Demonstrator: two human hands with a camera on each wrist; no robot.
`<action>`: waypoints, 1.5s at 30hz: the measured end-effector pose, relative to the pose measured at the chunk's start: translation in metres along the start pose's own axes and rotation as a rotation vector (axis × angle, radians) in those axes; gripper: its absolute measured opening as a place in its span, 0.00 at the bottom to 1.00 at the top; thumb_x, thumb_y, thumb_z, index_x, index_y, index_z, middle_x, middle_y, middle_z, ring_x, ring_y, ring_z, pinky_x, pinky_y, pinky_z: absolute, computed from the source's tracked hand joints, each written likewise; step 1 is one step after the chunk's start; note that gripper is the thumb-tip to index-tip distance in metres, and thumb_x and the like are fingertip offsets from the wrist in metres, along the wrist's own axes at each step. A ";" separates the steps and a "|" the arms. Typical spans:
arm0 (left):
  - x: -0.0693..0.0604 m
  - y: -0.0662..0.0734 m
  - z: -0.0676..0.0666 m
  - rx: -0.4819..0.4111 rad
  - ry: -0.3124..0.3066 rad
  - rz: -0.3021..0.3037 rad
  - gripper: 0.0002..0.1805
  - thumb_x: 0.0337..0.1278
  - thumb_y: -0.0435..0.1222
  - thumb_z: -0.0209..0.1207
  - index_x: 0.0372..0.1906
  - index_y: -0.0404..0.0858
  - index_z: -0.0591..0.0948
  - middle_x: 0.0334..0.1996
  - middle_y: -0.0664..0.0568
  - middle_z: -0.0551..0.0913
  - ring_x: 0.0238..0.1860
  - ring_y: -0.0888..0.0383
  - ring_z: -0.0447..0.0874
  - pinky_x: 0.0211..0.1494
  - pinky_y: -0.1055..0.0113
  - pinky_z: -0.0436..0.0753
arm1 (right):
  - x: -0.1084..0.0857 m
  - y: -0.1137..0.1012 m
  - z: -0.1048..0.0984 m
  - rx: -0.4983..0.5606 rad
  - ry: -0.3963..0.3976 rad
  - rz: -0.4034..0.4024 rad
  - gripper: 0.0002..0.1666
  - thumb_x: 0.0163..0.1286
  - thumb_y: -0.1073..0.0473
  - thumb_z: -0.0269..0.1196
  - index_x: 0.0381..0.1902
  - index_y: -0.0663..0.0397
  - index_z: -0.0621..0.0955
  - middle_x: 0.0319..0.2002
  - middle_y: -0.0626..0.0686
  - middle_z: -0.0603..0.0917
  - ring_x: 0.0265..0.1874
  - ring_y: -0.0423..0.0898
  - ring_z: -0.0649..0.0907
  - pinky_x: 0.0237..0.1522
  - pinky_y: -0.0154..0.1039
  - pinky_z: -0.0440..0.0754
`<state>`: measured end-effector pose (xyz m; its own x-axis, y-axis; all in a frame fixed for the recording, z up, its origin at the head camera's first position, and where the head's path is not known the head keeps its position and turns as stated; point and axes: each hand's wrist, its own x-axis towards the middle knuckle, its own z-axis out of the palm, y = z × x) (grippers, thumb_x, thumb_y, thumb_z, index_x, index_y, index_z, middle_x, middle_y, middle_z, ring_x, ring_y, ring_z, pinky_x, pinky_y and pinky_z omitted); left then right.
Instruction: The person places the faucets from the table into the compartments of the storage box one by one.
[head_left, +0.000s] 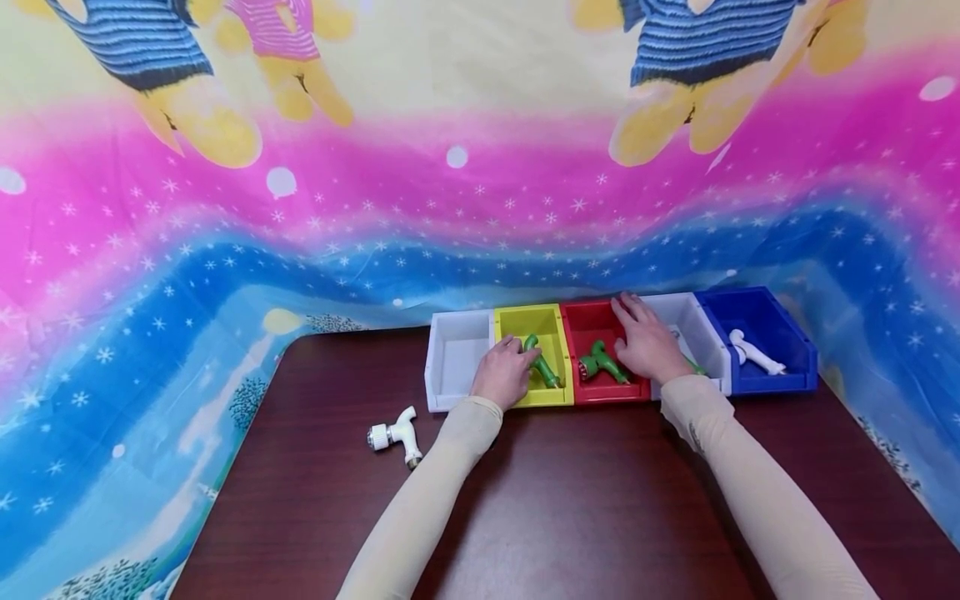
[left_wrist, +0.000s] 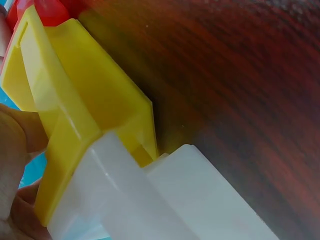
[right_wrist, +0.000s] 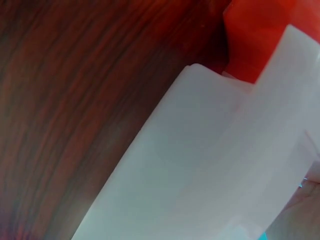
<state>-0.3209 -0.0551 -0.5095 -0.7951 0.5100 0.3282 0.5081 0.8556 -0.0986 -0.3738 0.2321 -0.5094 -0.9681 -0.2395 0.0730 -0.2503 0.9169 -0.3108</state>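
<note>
In the head view, my left hand (head_left: 501,372) is over the wall between the left white bin (head_left: 461,358) and the yellow bin (head_left: 510,315), its thumb side beside a green tap (head_left: 545,372). In the left wrist view, digits of that hand (left_wrist: 17,150) show by the yellow wall (left_wrist: 60,100); their hold is partly hidden. My right hand (head_left: 651,343) spans the wall between the red bin (head_left: 581,321) and right white bin (head_left: 717,350), fingers extended, near another green tap (head_left: 602,364).
At the row's right end, a white tap (head_left: 756,354) lies in the blue bin (head_left: 798,362). Another white tap (head_left: 402,433) lies on the brown table (head_left: 570,500), left of my left forearm. A patterned cloth (head_left: 465,208) hangs behind the bins.
</note>
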 end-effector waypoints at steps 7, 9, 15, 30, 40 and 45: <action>0.000 -0.001 0.004 0.044 -0.027 0.013 0.19 0.65 0.37 0.64 0.60 0.52 0.86 0.44 0.50 0.89 0.50 0.53 0.88 0.77 0.62 0.68 | -0.001 -0.003 0.000 -0.004 0.011 -0.027 0.46 0.74 0.58 0.57 0.84 0.58 0.52 0.83 0.65 0.49 0.82 0.65 0.48 0.78 0.66 0.51; 0.000 -0.001 0.005 0.047 -0.032 0.013 0.20 0.64 0.37 0.64 0.60 0.53 0.86 0.45 0.50 0.89 0.49 0.54 0.89 0.78 0.62 0.67 | -0.002 -0.004 -0.001 -0.004 0.017 -0.035 0.45 0.74 0.58 0.57 0.83 0.60 0.53 0.83 0.65 0.50 0.82 0.65 0.48 0.78 0.66 0.51; 0.002 0.000 0.006 0.056 -0.031 0.019 0.19 0.65 0.37 0.64 0.60 0.52 0.86 0.44 0.51 0.89 0.48 0.55 0.89 0.79 0.63 0.65 | -0.004 -0.005 -0.003 0.008 0.027 -0.028 0.45 0.74 0.59 0.57 0.83 0.59 0.53 0.83 0.65 0.50 0.82 0.65 0.48 0.78 0.66 0.51; 0.005 0.000 0.005 0.089 -0.064 0.028 0.20 0.62 0.41 0.67 0.60 0.52 0.86 0.48 0.52 0.89 0.55 0.56 0.86 0.79 0.64 0.65 | -0.004 -0.003 -0.002 0.009 0.019 -0.016 0.46 0.74 0.58 0.57 0.84 0.58 0.51 0.83 0.64 0.48 0.82 0.65 0.47 0.78 0.67 0.50; 0.005 -0.001 0.005 0.096 -0.072 0.032 0.20 0.64 0.40 0.65 0.60 0.52 0.86 0.50 0.51 0.89 0.57 0.56 0.86 0.79 0.64 0.65 | -0.003 -0.002 -0.002 0.005 0.017 -0.020 0.46 0.74 0.58 0.56 0.84 0.58 0.51 0.83 0.64 0.48 0.82 0.65 0.47 0.78 0.68 0.50; 0.005 0.000 0.005 0.103 -0.059 0.038 0.19 0.64 0.39 0.65 0.59 0.52 0.87 0.49 0.51 0.89 0.55 0.56 0.87 0.77 0.63 0.68 | -0.003 -0.001 -0.001 0.010 0.018 -0.017 0.46 0.74 0.58 0.57 0.84 0.57 0.52 0.84 0.64 0.48 0.82 0.65 0.47 0.78 0.67 0.50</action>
<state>-0.3269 -0.0520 -0.5128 -0.7958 0.5437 0.2665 0.5037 0.8387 -0.2071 -0.3706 0.2323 -0.5081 -0.9636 -0.2495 0.0956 -0.2671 0.9095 -0.3185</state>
